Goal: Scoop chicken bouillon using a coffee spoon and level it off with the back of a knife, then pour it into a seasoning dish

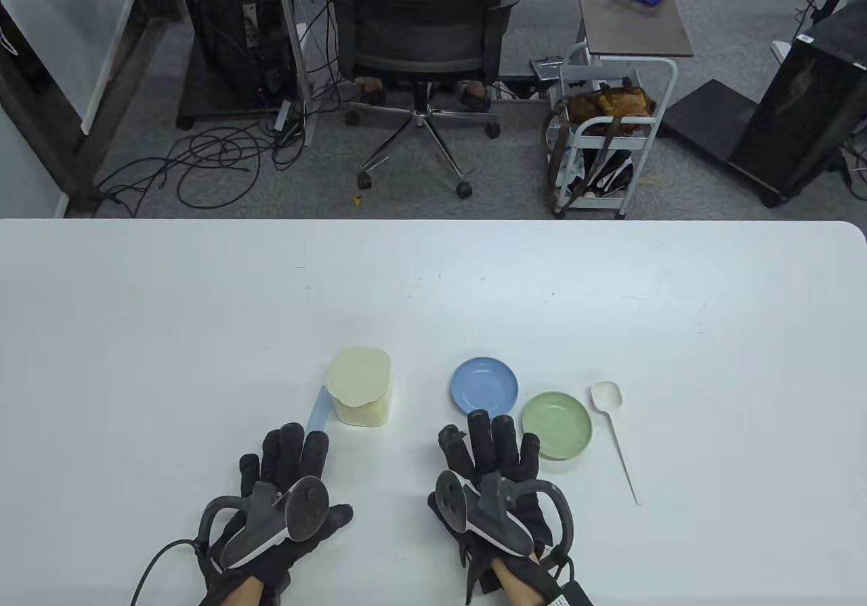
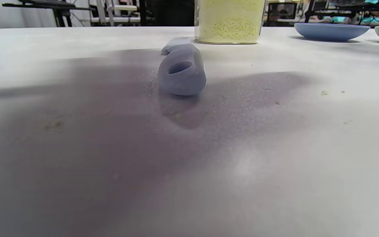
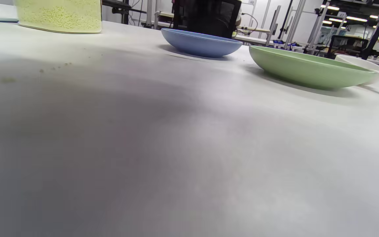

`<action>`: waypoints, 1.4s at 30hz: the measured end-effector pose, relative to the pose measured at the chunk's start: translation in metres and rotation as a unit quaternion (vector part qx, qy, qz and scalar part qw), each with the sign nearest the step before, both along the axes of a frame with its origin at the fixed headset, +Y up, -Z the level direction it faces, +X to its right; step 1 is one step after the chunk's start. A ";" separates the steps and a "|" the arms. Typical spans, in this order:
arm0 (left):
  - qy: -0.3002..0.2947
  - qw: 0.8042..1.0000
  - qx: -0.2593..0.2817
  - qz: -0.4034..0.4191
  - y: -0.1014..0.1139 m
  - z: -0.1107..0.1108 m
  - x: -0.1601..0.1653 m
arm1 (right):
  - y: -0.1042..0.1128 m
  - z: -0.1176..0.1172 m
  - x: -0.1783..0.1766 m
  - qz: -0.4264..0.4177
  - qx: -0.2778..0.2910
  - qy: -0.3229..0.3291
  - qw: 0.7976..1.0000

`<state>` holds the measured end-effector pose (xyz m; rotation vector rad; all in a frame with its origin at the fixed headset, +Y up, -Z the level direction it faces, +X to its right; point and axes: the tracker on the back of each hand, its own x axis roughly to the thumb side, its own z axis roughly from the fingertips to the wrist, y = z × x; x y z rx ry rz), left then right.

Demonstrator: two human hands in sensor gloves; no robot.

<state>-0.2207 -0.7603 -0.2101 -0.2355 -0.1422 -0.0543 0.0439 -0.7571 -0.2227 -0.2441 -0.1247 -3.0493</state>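
A clear tub of yellow chicken bouillon (image 1: 359, 386) (image 2: 229, 21) (image 3: 58, 14) with a pale lid stands at mid-table. A light-blue knife (image 1: 317, 411) lies just left of it, and its handle end (image 2: 181, 74) has a hole. My left hand (image 1: 298, 457) lies flat with straight fingers, its fingertips covering the knife's near end; contact cannot be told. My right hand (image 1: 491, 443) lies flat too, fingertips at the blue dish (image 1: 484, 384) (image 2: 331, 31) (image 3: 201, 42). The green dish (image 1: 557, 425) (image 3: 308, 67) sits to its right. The white coffee spoon (image 1: 613, 430) (image 3: 360, 64) lies beyond, untouched.
The white table (image 1: 169, 308) stretches wide to both sides and behind the objects. A few yellow grains lie scattered on the table near the knife (image 2: 322, 93). Beyond the far edge stand an office chair (image 1: 420, 37) and a white cart (image 1: 609, 125).
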 end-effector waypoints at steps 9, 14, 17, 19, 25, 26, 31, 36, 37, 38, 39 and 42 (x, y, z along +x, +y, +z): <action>0.006 1.000 -0.003 0.007 -0.001 -0.001 -0.002 | 0.001 0.000 0.000 -0.004 0.001 -0.001 1.000; 0.004 1.000 -0.007 0.015 -0.001 -0.002 -0.002 | 0.001 -0.001 0.001 -0.005 0.001 -0.002 1.000; 0.003 1.000 -0.006 0.021 -0.002 -0.003 -0.002 | 0.000 -0.002 0.001 -0.001 -0.002 -0.004 1.000; 0.000 1.000 -0.006 0.027 -0.003 -0.003 -0.001 | -0.001 -0.002 0.001 0.001 -0.004 -0.005 1.000; -0.001 0.999 -0.012 0.029 -0.004 -0.004 -0.001 | -0.007 -0.003 -0.002 0.010 -0.020 0.007 1.000; -0.001 1.000 -0.010 0.030 -0.004 -0.004 -0.002 | -0.008 -0.003 -0.003 0.017 -0.022 0.011 1.000; -0.001 0.999 -0.010 0.039 -0.005 -0.005 -0.002 | -0.011 -0.003 -0.009 0.020 -0.027 0.028 0.999; -0.002 0.999 -0.020 0.051 -0.007 -0.007 -0.003 | -0.013 -0.003 -0.009 0.020 -0.039 0.031 0.999; -0.002 0.998 -0.022 0.056 -0.007 -0.007 -0.003 | -0.014 -0.003 -0.009 0.017 -0.040 0.031 0.999; -0.003 0.998 -0.021 0.060 -0.006 -0.007 -0.003 | -0.014 -0.003 -0.009 0.014 -0.042 0.032 0.999; -0.003 0.998 -0.019 0.063 -0.006 -0.007 -0.003 | -0.014 -0.003 -0.009 0.010 -0.044 0.032 0.998; -0.005 0.997 -0.017 0.081 -0.004 -0.008 -0.003 | -0.015 -0.004 -0.009 0.006 -0.048 0.035 0.998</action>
